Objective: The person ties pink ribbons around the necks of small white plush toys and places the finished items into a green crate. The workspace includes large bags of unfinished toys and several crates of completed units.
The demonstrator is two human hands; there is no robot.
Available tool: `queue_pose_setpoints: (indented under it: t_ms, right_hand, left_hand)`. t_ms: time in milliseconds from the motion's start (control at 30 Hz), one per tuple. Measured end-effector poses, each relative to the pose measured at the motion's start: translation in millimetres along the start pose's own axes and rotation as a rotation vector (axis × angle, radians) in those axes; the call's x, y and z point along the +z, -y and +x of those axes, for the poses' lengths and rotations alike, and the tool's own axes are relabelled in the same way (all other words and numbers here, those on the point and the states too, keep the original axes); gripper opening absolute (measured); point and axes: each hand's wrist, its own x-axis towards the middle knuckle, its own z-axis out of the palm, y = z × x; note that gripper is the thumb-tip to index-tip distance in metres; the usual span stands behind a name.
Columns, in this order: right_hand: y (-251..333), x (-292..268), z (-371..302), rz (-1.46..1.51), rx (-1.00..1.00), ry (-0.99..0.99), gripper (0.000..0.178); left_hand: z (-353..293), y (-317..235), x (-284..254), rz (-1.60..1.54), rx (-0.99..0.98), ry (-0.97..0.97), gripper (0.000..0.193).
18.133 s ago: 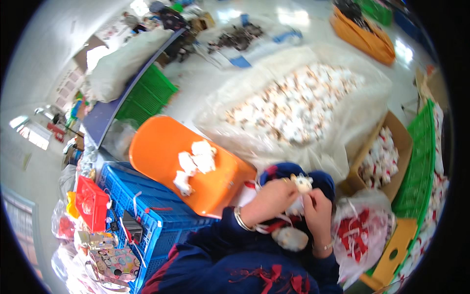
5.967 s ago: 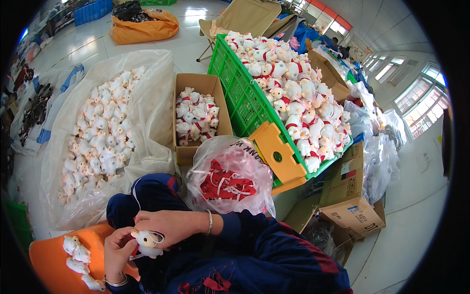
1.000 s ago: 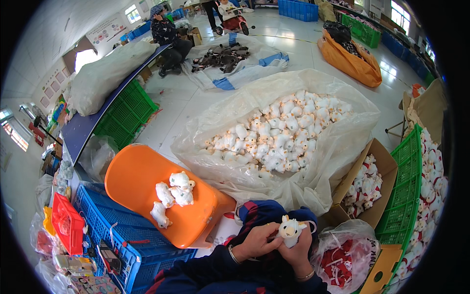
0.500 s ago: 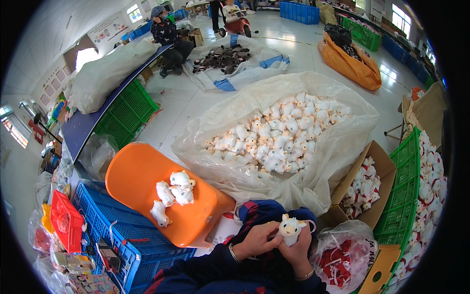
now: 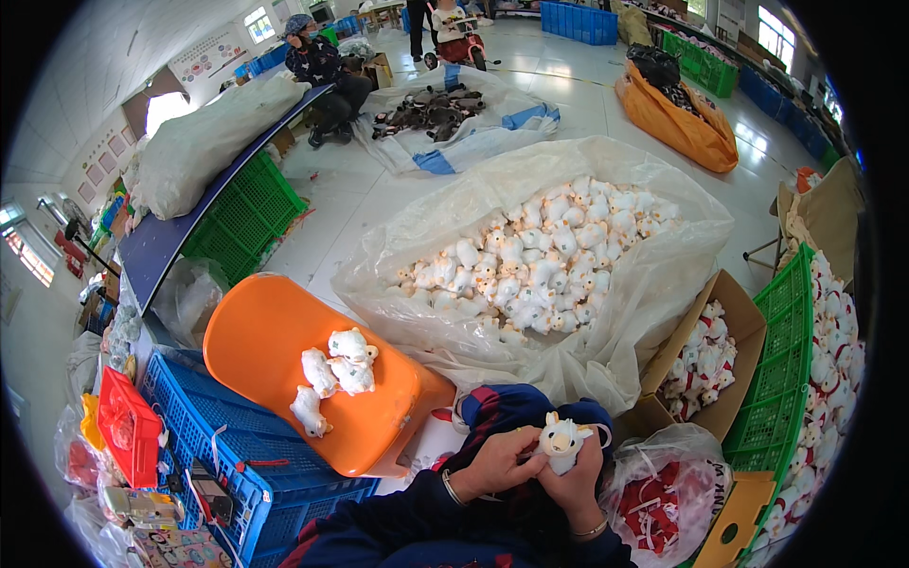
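Note:
A small white plush animal (image 5: 562,441) with a cream muzzle and orange-tipped ears is held up over my lap, its face toward me. My right hand (image 5: 576,483) wraps its fingers round the toy's body from the right and below. From the left, my left hand (image 5: 507,462) pinches at the toy's side with thumb and fingers; whether a smaller piece is between them is hidden. Several like toys (image 5: 352,375) lie on the orange plastic chair (image 5: 260,341) to my left. Beyond my knees, a big heap of white plush toys (image 5: 540,256) fills an open clear plastic sheet bag (image 5: 398,237).
Right of me are a bag of red and white ribbon pieces (image 5: 653,506), a cardboard box (image 5: 748,322) of red-scarfed toys and a green crate (image 5: 772,379). Blue crates (image 5: 208,407) and a red basket (image 5: 133,426) stand left. A person (image 5: 327,71) sits far left.
My hands and the plush animal stay nearly in place; the toy's head tips slightly. The seated person at the far left has shifted a little.

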Motion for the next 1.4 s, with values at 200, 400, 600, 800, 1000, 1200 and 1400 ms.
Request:
queue_pose_setpoints:
  t_ms: [200, 400, 600, 800, 1000, 1200, 1400]
  right_hand:
    - [2, 0, 1, 0.001, 0.001, -0.005, 0.050]
    - [-2, 2, -1, 0.019, 0.000, -0.027, 0.051]
    - [-3, 3, -1, 0.021, 0.002, -0.033, 0.051]
    - [-2, -1, -2, 0.081, 0.068, 0.011, 0.051]
    - [26, -67, -4, 0.983, 0.702, 0.459, 0.066]
    - [46, -38, 8, -0.166, 0.329, 0.684, 0.066]
    - [52, -60, 15, 0.041, 0.265, 0.454, 0.045]
  left_hand:
    - [0, 1, 1, -0.003, 0.018, -0.008, 0.034]
    - [0, 0, -1, -0.013, -0.040, 0.026, 0.038]
    - [-1, 2, -1, -0.007, -0.040, 0.032, 0.039]
    - [-1, 1, -2, -0.057, -0.030, 0.050, 0.036]
    - [-14, 7, -21, -0.170, 0.028, -0.223, 0.025]
    - [-168, 23, -59, 0.278, -0.591, -0.253, 0.025]
    - [-291, -29, -79, 0.194, -1.196, -0.033, 0.030]
